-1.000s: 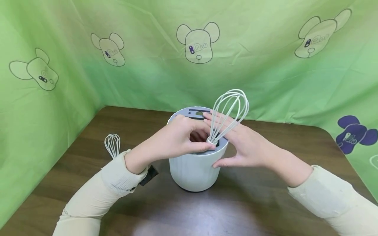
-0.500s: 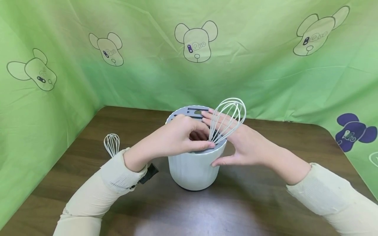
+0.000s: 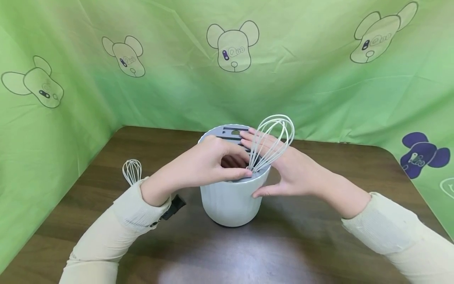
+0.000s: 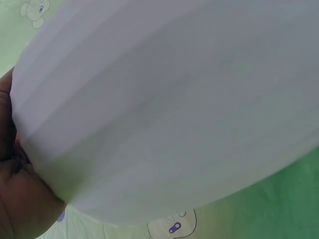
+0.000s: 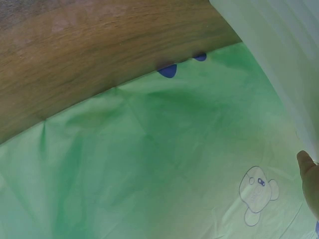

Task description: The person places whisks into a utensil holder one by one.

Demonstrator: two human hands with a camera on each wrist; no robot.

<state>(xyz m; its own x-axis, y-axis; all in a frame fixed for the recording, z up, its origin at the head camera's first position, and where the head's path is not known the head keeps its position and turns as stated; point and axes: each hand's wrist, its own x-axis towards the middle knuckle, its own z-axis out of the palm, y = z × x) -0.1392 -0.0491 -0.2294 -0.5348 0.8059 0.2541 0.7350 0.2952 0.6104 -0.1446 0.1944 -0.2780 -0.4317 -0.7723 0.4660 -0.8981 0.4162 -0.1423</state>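
Head view: left hand (image 3: pixel 213 161) pinches the whisk (image 3: pixel 268 144) (loops up, tilted) at the top of the white holder (image 3: pixel 230 202), right hand (image 3: pixel 292 169) spread straight-fingered against it; left wrist view: holder wall fills most of the frame; right wrist view: a fingertip (image 5: pixel 304 159) meets the wall.

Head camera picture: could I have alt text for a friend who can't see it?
A person's left hand holds a white whisk, loops up, at the top of a white tub, which the right hand touches. A second whisk lies on the brown table, partly hidden by a sleeve; green cloth hangs behind.
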